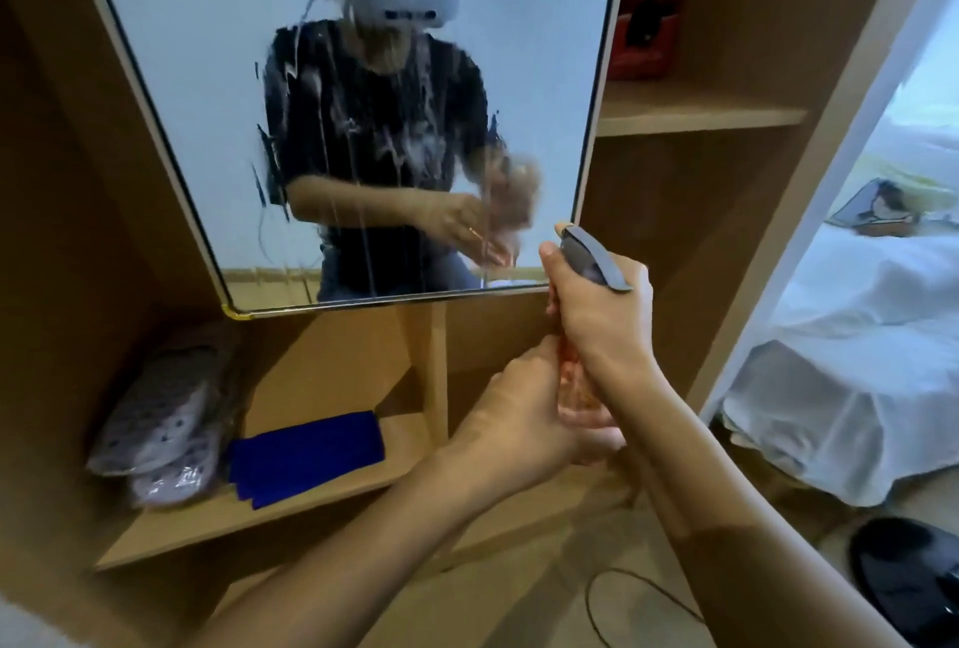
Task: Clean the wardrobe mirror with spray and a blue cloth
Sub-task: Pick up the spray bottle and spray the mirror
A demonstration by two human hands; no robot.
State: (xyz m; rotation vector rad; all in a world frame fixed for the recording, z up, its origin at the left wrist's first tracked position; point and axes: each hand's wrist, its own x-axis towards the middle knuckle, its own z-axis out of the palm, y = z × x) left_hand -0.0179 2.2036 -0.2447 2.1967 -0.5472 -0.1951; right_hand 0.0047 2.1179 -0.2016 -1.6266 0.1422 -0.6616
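Nearest the camera, two bare forearms reach forward and meet in front of the wardrobe's lower right corner. The right hand (602, 315) is wrapped round the neck of a spray bottle (576, 377), its fingers clenched on it just under the grey spray head (591, 258), whose nozzle points up and left toward the glass. The left hand (524, 414) cups the bottle's lower part from below, fingers curled round the base (the body of the bottle looks clear with an orange tint, though most of it is hidden between the two hands).

Just beyond and to the left, on the low wooden shelf (311, 502), the blue cloth (306, 455) lies folded and flat, untouched, well apart from both hands. Beside it on the left rests a pair of pale patterned slippers (155, 419), leaning against the side panel.

Above the shelf stands the mirror (207, 50), framed in a thin dark edge and tilted in the wide-angle view. Its middle is wet: white foam patches and long thin runs of liquid (363, 128) streak downward toward the lower edge. The glass reflects the person in a dark top, holding the bottle.

Farther right, an upper shelf holds a red box (648, 9), and past the wardrobe's side a bed with white bedding (856, 362) shows.
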